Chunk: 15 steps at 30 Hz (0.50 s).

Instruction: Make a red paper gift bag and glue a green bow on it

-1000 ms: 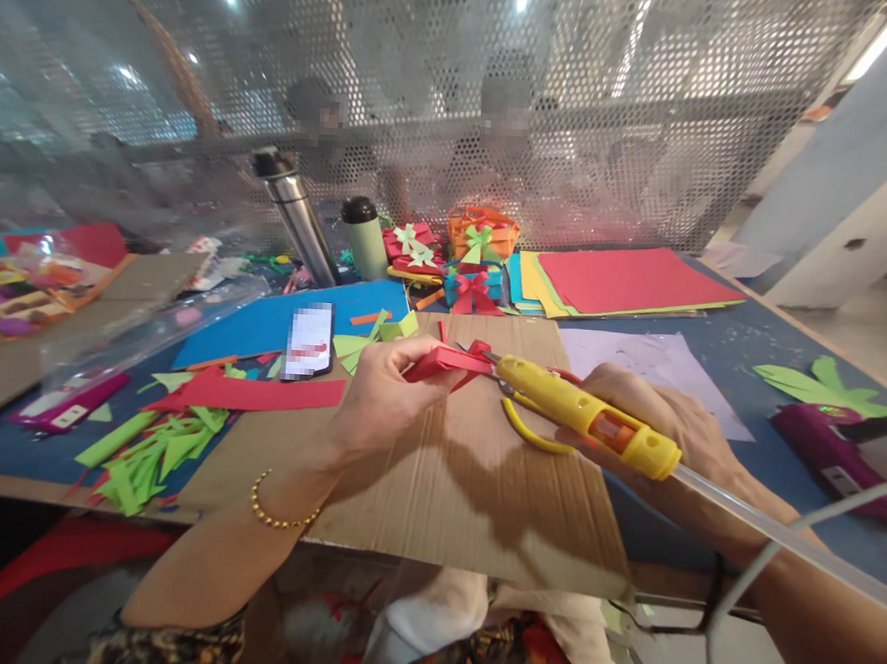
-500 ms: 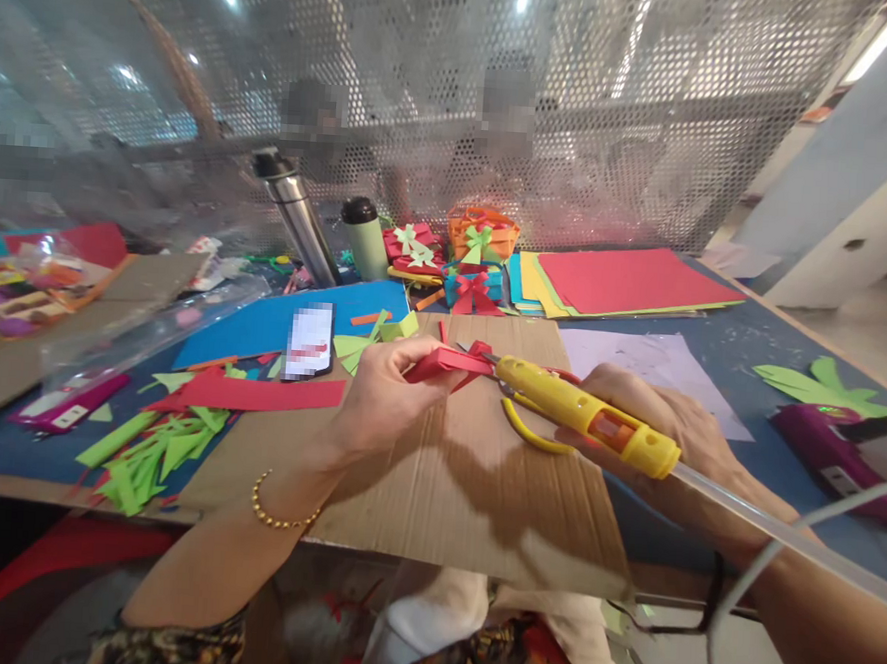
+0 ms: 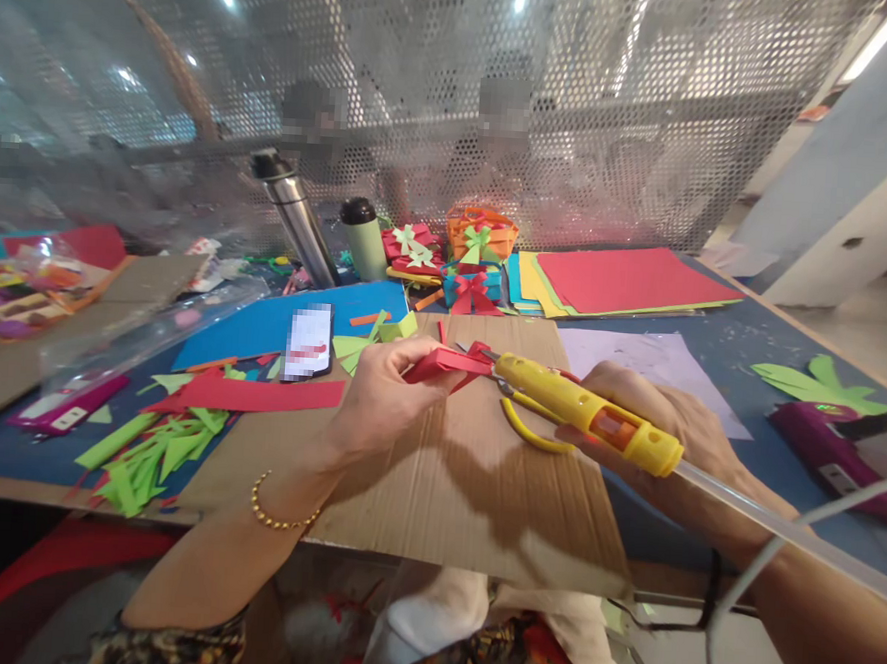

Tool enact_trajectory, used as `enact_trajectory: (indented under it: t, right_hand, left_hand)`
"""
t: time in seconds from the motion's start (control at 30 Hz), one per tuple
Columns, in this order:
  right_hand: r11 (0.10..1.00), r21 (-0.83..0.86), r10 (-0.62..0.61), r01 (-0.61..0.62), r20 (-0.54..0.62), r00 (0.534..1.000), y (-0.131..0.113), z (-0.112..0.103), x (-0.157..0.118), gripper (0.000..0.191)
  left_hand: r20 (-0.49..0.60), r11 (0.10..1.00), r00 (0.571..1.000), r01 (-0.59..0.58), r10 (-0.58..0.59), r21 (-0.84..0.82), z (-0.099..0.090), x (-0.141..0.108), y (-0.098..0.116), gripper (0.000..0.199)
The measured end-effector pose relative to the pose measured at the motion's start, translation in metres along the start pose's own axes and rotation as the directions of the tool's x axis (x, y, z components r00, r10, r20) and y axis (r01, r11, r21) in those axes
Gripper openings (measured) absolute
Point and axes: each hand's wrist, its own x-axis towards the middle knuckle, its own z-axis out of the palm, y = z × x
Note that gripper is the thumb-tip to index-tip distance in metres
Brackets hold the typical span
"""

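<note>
My left hand [image 3: 391, 394] is closed on a folded red paper piece [image 3: 442, 364], pinching it over the cardboard sheet. In my right hand [image 3: 634, 409] is a yellow glue gun [image 3: 567, 398] with a clear glue stick [image 3: 748, 521] sticking out of its back. The gun's nozzle points left and meets, or nearly meets, the right end of the red paper; the exact contact is too small to tell. Yellow-handled scissors [image 3: 532, 428] lie on the cardboard [image 3: 403, 500] beneath the gun, partly hidden by it. A red paper strip [image 3: 266, 393] lies left of my left hand.
A phone [image 3: 309, 342] and green paper scraps [image 3: 170, 451] lie to the left. Behind stand a steel bottle [image 3: 300, 218], a green bottle [image 3: 364, 239] and small paper baskets [image 3: 483, 236]. Coloured sheets [image 3: 634, 282] are stacked back right. A grey cable [image 3: 732, 600] crosses my right forearm.
Almost nothing differs. The view has shifted very slightly; both hands keep their hold, and the glue gun stays at the red paper's end.
</note>
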Motion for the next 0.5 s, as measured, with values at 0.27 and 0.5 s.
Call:
enact_trajectory:
  t: [0.27,0.5]
  right_hand:
    - [0.997,-0.045,0.059,-0.056,0.076,0.995,0.0019,-0.0018,-0.0051,0.020]
    - [1.000,0.000,0.018,-0.018,-0.005,1.000,-0.0030,-0.0019,0.0009,0.026]
  left_hand:
    - [0.018,0.998,0.998,0.063,-0.062,-0.016,0.0000,-0.0009,0.0003,0.031]
    - [0.022,0.995,0.997,0.074,-0.073,-0.064,-0.0003,-0.0004,-0.0022,0.032]
